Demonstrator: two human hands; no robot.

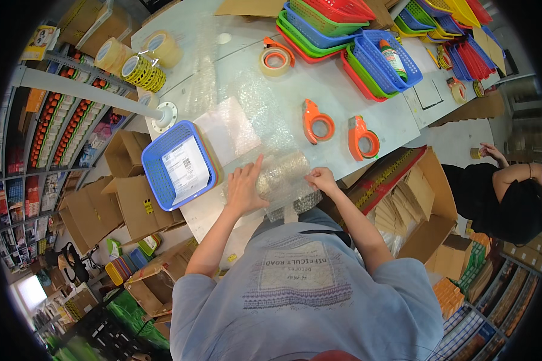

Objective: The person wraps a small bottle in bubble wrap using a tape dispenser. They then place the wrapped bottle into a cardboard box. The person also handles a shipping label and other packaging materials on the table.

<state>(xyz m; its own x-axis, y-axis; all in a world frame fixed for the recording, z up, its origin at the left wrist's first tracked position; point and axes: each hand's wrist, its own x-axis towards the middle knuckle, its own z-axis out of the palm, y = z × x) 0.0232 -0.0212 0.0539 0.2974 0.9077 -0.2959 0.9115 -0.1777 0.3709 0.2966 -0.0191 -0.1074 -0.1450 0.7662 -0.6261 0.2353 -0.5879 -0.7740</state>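
A bundle of clear bubble wrap (283,170) lies at the near edge of the table in front of me, with something inside that I cannot make out. My left hand (244,188) rests on its left part, fingers spread. At the right end, my right hand (322,179) has its fingers pinched on the wrap's edge. More of the wrap hangs over the table edge toward my body. Left of my left hand stands a blue plastic basket (155,175) with a printed paper slip (186,168) in it.
Two orange tape dispensers (362,139) lie to the right, and another dispenser (275,58) farther back. Stacked colored baskets (325,36) fill the far right. Tape rolls (143,73) stand far left, near a white pole (96,93). An open carton (430,198) sits right; another person's arm (515,180) shows beyond.
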